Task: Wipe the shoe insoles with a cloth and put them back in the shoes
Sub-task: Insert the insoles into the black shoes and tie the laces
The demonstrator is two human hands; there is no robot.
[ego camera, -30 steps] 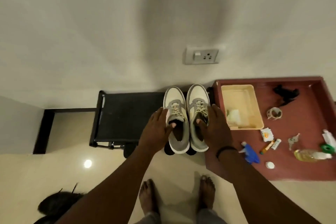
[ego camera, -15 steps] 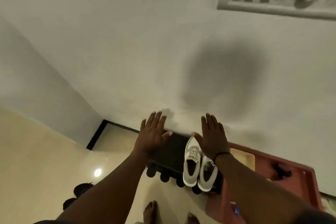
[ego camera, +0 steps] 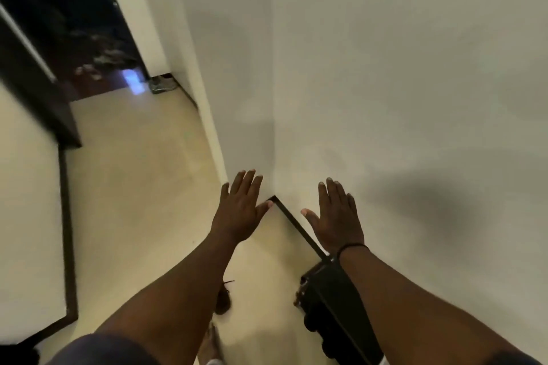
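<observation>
You've got a plain off-white wall [ego camera: 400, 83] w/ a soft grey shadow patch on the right side. Floor [ego camera: 142, 187] is pale cream, glossy, no pattern. Skirting strip [ego camera: 292, 221] along the wall base is black. Shoe rack [ego camera: 335, 299] under your right arm is black too. Your right wrist has a thin black band [ego camera: 353, 246]. Sleeve [ego camera: 103, 350] at bottom left reads dark navy/grey. Door frame [ego camera: 35, 83] on the left is dark brown, nearly black; room beyond it is dark w/ a reddish-brown floor & a small bluish-white glare spot. A grey shoe [ego camera: 161, 84] sits by that doorway, blurred
</observation>
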